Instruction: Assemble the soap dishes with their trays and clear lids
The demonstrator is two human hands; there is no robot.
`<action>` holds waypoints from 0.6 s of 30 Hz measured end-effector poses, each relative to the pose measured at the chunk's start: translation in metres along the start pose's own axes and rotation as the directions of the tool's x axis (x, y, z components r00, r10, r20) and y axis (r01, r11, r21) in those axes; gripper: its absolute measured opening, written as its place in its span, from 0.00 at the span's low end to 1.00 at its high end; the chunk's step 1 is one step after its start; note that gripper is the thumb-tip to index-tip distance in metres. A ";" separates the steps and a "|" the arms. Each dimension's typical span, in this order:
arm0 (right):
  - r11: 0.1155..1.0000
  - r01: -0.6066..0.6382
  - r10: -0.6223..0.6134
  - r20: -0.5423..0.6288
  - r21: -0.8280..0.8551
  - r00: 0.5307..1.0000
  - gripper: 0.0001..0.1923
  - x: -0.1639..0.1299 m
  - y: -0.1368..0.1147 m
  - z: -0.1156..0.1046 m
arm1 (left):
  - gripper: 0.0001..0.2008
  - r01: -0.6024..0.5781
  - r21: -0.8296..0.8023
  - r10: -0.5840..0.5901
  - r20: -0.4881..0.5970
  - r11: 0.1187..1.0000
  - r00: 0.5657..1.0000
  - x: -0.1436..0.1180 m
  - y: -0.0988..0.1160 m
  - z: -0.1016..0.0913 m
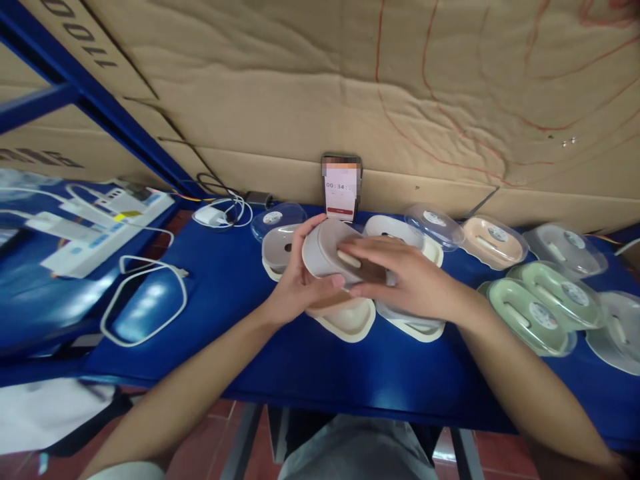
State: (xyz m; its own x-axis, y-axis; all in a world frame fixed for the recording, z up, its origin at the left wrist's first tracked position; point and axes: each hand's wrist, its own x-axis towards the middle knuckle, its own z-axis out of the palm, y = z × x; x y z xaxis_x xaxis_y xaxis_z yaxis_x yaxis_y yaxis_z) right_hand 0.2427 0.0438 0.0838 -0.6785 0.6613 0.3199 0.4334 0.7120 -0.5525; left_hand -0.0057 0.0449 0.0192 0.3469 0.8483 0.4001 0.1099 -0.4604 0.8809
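Both my hands are on the beige box (325, 252), held just above the blue table (310, 363), in front of the phone (341, 189). Left hand (295, 283) wraps it from below and the left side, fingers closed on it. Right hand (405, 277) lies across its right end, fingers clamped on it. Cream tray (347, 320) sits directly under the box. Green boxes (537, 307) off to the right, clear lid (434, 225) behind, white cable (145, 300) on the left.
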 end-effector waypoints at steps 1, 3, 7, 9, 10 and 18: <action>0.999 0.027 -0.026 -0.017 0.022 1.000 0.28 0.001 -0.003 0.004 | 0.45 -0.009 -0.015 0.009 -0.003 1.000 1.000 0.001 0.001 -0.001; 0.998 0.046 -0.043 -0.073 0.034 0.996 0.21 0.004 -0.006 0.011 | 0.45 -0.047 -0.009 0.046 -0.035 0.999 0.998 0.004 0.000 -0.005; 1.000 -0.015 0.013 -0.175 -0.013 0.984 0.18 0.004 -0.009 0.014 | 0.48 -0.066 0.012 0.067 -0.062 0.998 0.996 0.012 -0.005 -0.014; 0.996 -0.047 0.032 -0.194 -0.071 0.980 0.19 0.004 -0.014 0.015 | 0.49 -0.058 0.009 0.058 -0.054 0.998 0.997 0.013 -0.004 -0.017; 0.994 -0.052 0.033 -0.186 -0.099 0.982 0.19 0.004 -0.017 0.015 | 0.49 -0.066 0.006 0.066 -0.054 0.998 0.996 0.013 -0.003 -0.018; 0.998 0.065 -0.065 -0.196 -0.011 0.978 0.19 0.001 -0.018 0.003 | 0.53 -0.257 -0.093 0.258 0.005 0.962 0.966 0.014 0.007 -0.017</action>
State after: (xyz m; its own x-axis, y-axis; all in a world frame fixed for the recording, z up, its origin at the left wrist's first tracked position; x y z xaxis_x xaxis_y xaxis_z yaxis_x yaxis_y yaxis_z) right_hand 0.2328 0.0310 0.0919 -0.5760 0.6467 0.4999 0.3951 0.7557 -0.5223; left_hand -0.0154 0.0585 0.0350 0.3681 0.6994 0.6127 -0.0698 -0.6363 0.7683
